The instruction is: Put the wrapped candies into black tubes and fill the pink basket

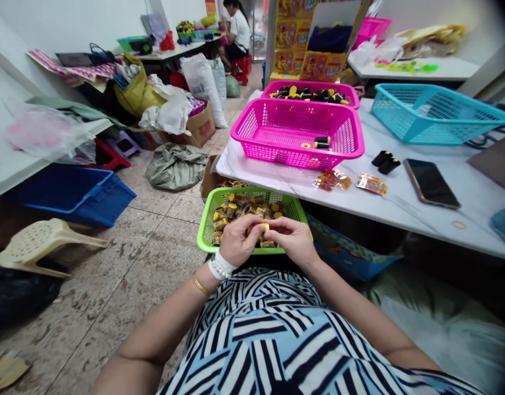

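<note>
My left hand (238, 240) and my right hand (294, 240) meet above a green basket (206, 222). Between their fingertips is a small piece with a yellow end (264, 226); the fingers cover most of it. Both hands pinch it, thumbs against forefingers. Many little black-and-yellow cylinders with printed wraps (231, 209) fill the green basket below. On the table ahead, a pink basket (252, 144) holds a few black cylinders with yellow ends (321, 144). Printed wrappers (332, 180) and two black cylinders (386, 162) lie on the tabletop at its right.
A phone (431, 182) and a blue basket (437, 118) are on the white table (273, 178). Behind stands another pink basket (355, 96) of black-and-yellow pieces. A stool (40, 244) and blue crate (71, 192) stand at left. A person (238, 33) sits far back.
</note>
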Demonstrator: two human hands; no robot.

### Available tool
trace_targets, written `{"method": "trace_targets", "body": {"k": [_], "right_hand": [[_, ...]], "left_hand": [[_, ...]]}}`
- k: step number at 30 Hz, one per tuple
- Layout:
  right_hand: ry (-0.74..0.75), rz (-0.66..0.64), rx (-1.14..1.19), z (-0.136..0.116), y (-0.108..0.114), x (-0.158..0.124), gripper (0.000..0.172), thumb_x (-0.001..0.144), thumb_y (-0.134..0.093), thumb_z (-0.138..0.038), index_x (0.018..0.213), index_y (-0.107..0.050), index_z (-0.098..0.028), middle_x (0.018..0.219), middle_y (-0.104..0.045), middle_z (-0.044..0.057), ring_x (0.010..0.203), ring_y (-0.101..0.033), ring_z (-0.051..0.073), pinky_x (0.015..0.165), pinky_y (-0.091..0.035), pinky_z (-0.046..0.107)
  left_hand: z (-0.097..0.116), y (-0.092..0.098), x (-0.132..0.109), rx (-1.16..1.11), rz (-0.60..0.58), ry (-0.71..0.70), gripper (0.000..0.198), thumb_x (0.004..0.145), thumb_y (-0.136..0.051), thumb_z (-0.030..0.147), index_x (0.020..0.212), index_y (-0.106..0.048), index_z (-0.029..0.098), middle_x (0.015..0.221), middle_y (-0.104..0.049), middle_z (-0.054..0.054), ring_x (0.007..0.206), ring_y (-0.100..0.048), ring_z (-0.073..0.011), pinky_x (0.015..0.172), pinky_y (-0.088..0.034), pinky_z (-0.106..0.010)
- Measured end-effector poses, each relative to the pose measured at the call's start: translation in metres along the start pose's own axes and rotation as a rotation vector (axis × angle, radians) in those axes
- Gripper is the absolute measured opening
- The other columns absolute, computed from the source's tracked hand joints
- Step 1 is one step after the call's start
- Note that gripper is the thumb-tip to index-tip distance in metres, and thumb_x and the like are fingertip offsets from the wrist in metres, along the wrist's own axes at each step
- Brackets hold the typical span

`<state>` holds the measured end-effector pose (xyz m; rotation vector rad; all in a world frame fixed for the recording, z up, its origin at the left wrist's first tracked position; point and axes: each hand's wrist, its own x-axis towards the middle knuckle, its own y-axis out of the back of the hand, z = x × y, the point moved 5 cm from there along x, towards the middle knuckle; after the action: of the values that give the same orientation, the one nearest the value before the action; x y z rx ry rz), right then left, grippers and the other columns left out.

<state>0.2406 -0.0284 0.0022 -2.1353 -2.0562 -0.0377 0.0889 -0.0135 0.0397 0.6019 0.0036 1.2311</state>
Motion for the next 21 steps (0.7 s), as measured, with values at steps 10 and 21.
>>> {"method": "trace_targets", "body": {"k": [10,21], "right_hand": [[-0.057,0.015,-0.018,0.022,-0.003,-0.004,0.025,0.063,-0.086,-0.033,0.084,-0.077,-0.023,0.078,-0.072,0.002,0.068,-0.068,0.016,0.065,-0.059,0.030],[-0.039,-0.220,0.079,0.018,0.000,0.000,0.019,0.071,-0.082,-0.031,0.089,-0.079,-0.027,0.100,-0.061,0.003,0.084,-0.066,0.016,0.065,-0.064,0.029]], "left_hand": [[-0.041,-0.011,-0.021,-0.418,0.013,0.324,0.033,0.084,-0.064,0.048,0.096,-0.059,0.017,0.072,-0.055,0.002,0.057,-0.047,-0.0088,0.050,-0.037,-0.019],[-0.049,-0.038,-0.027,-1.050,-0.231,0.758,0.044,0.073,-0.074,0.053,0.081,-0.051,0.017,0.048,-0.047,0.009,0.033,-0.021,0.0001,0.033,-0.019,-0.011]]}}
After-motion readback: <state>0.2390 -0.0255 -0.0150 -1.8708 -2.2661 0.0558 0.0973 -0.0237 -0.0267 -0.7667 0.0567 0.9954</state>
